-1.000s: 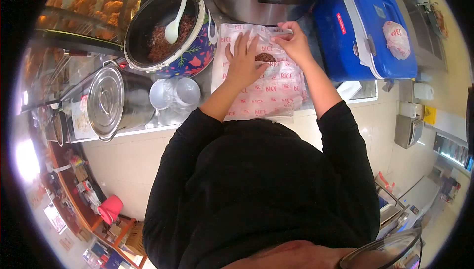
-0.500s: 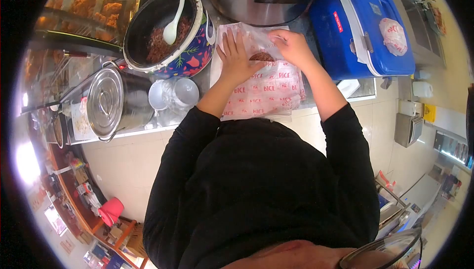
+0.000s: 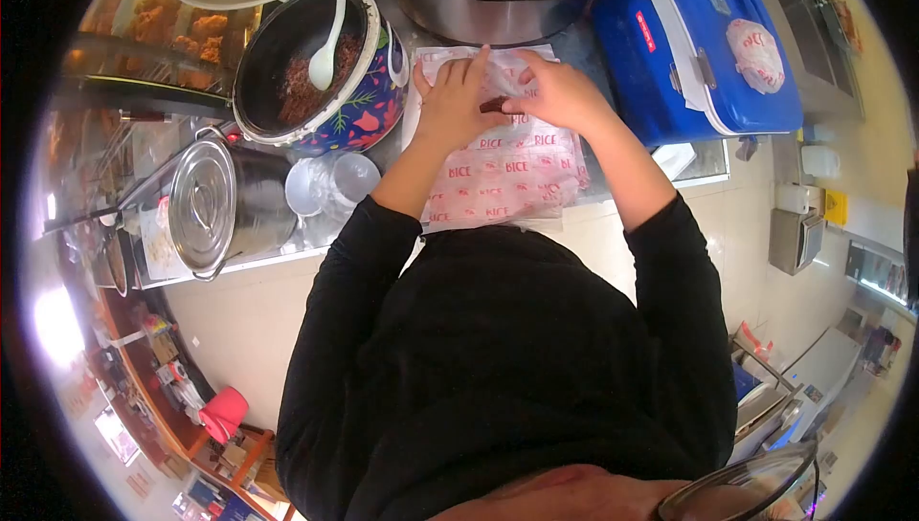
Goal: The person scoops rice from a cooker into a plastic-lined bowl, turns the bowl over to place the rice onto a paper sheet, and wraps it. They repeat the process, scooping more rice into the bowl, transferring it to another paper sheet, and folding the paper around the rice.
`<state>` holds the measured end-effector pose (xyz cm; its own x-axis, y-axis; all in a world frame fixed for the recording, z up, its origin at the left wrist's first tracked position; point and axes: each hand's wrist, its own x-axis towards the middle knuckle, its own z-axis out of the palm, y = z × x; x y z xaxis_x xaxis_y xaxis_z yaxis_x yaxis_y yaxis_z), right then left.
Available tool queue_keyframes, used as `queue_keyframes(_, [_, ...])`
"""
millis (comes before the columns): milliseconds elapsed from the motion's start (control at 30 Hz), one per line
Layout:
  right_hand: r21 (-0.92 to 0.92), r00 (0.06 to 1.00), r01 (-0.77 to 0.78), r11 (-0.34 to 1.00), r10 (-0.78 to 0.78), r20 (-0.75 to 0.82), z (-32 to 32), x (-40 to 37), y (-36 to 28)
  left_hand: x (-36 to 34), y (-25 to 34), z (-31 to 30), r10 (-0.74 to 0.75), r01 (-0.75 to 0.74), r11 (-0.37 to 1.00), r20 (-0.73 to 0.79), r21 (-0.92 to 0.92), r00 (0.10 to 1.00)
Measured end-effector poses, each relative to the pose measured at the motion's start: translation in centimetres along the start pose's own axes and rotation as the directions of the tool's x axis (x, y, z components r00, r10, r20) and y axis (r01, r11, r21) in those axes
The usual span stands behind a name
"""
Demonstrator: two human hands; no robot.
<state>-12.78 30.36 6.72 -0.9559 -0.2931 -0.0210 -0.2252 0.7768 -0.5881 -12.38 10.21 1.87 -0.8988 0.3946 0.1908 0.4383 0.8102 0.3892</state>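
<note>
Printed wrapping paper (image 3: 503, 172), white with red "RICE" lettering, lies in a stack at the counter's front edge. A small mound of dark reddish-brown rice (image 3: 494, 105) shows on the top sheet, partly covered by my fingers and thumbs. My left hand (image 3: 454, 108) rests on the paper to the left of the rice, its fingers spread. On the opposite side, my right hand (image 3: 562, 98) curves around the rice, thumb and index finger apart. Its other fingertips are hidden. Both thumbs come close together at the rice's near side.
To the left stands a floral-patterned pot (image 3: 373, 105) of dark rice holding a white spoon (image 3: 325, 57). Nearer are a lidded steel pot (image 3: 204, 200) and plastic cups (image 3: 330, 183). A blue cooler (image 3: 670, 52) on the right carries a wrapped bundle (image 3: 756, 55).
My hands have drawn closer together around the rice. My right thumb has come down beside it, and less of the rice shows. The view has shifted slightly.
</note>
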Motion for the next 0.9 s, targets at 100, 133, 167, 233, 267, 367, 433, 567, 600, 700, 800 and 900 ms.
queue_keyframes(100, [-0.362,0.996,0.077,0.929,-0.087,-0.011,0.7,2.2,1.0,0.7,-2.4,1.1,0.073,-0.066,0.997,-0.224,0.04,0.972])
queue_keyframes(133, [-0.364,0.988,0.119,0.924,-0.147,-0.052,0.8,2.9,1.7,1.2,-3.5,1.2,0.076,-0.07,0.997,-0.228,0.033,0.971])
queue_keyframes(167, [-0.367,0.974,0.161,0.916,-0.208,-0.091,1.0,3.4,2.4,1.6,-4.8,1.1,0.076,-0.072,0.997,-0.232,0.025,0.97])
queue_keyframes(233, [-0.348,0.952,0.198,0.916,-0.265,-0.156,1.1,3.6,2.9,1.6,-5.3,0.2,0.002,-0.001,1.0,-0.134,0.008,0.991])
queue_keyframes(267, [-0.326,0.947,0.194,0.925,-0.263,-0.184,1.1,3.7,3.1,1.6,-5.5,-0.2,-0.071,0.071,0.997,-0.032,0.006,0.997])
queue_keyframes(367, [-0.32,0.947,0.156,0.934,-0.233,-0.219,1.6,3.4,4.1,1.2,-4.5,-0.9,-0.182,0.183,0.977,-0.021,0.107,0.983])
queue_keyframes(433, [-0.345,0.921,0.147,0.927,-0.255,-0.294,2.0,3.0,4.0,0.6,-3.0,-1.3,-0.178,0.213,0.954,-0.173,0.209,0.969])
queue_keyframes(567, [-0.293,0.824,0.193,0.936,-0.317,-0.47,2.3,0.3,3.3,-1.1,-2.1,-0.8,0.15,-0.107,0.982,-0.298,0.156,0.943])
queue_keyframes(600, [-0.245,0.814,0.219,0.944,-0.315,-0.488,2.4,-0.6,3.3,-1.7,-2.4,-0.4,0.28,-0.272,0.96,-0.278,0.068,0.919])
queue_keyframes(700, [-0.022,0.975,0.138,0.99,-0.14,-0.174,2.8,-3.1,3.0,-2.7,-0.6,-1.6,0.212,-0.225,0.973,-0.201,-0.045,0.957])
queue_keyframes(800, [-0.053,0.987,0.008,0.999,0.001,0.162,2.6,-5.2,5.6,-4.8,-2.6,-1.1,-0.057,0.078,0.993,0.208,-0.094,0.977])
queue_keyframes(900, [0.008,0.953,0.151,0.989,-0.147,0.267,1.8,-7.1,6.3,-7.0,-3.0,-3.3,0.108,-0.097,0.994,0.298,-0.054,0.948])
